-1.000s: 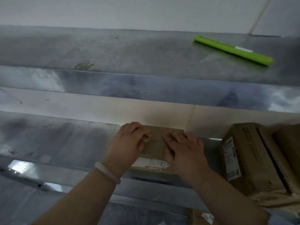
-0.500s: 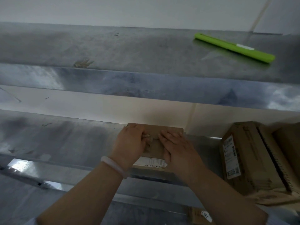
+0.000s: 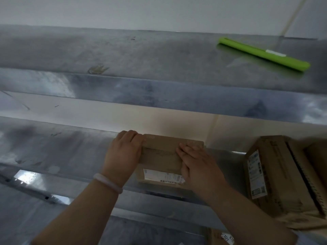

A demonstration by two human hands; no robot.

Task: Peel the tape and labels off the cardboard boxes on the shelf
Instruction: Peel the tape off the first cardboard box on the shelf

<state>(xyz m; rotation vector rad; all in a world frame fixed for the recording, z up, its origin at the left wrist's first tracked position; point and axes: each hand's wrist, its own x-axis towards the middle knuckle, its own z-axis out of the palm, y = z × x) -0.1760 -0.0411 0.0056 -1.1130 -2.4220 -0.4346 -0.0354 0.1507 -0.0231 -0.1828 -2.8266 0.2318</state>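
A small cardboard box (image 3: 161, 154) sits on the middle metal shelf (image 3: 53, 149), near its front edge. A white shipping label (image 3: 161, 176) with a barcode is stuck on the side facing me. My left hand (image 3: 124, 152) grips the box's left end, fingers curled over the top far edge. My right hand (image 3: 198, 163) lies flat on the right part of the top, fingers pointing left along a strip of tape (image 3: 159, 152). Whether tape is pinched in either hand is not visible.
A green utility knife (image 3: 263, 53) lies on the upper shelf at the right. Larger cardboard boxes (image 3: 276, 172) with a white label stand on the middle shelf to the right. Another box (image 3: 217, 237) shows on the lower level.
My left hand has slid from the top of the box to its left end. My right hand has shifted slightly right. More of the box top and label shows.
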